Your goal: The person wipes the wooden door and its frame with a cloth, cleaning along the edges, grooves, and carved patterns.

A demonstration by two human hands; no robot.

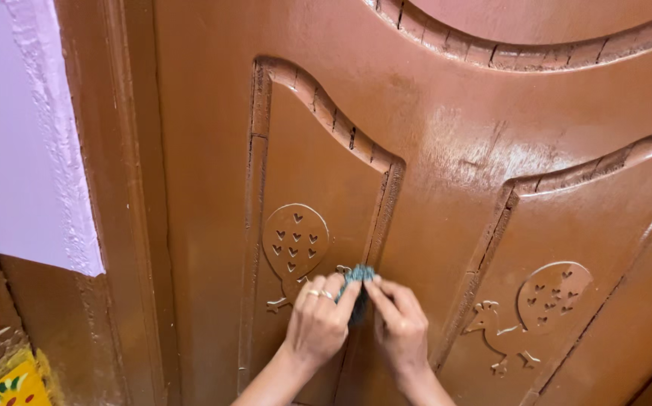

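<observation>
Both your hands pinch one small blue-green cloth [358, 280] against the brown carved door [446, 143]. Your left hand [318, 322] and right hand [399, 325] meet at it equally, fingertips closed on it; it runs upright just above them, beside a carved peacock [293, 249].

A: Glossy brown door [446, 143] filling the view, carved panels with curved raised borders, light gleaming off its middle.

B: And bird reliefs with heart cut-outs, one on the left panel [294, 248], one on the right [536, 312].

A: Brown door frame [127, 225] beside it, then a lilac wall [10, 128] with rough plaster at its edge.

B: Bottom left, a yellow painted patch [12, 387].
</observation>
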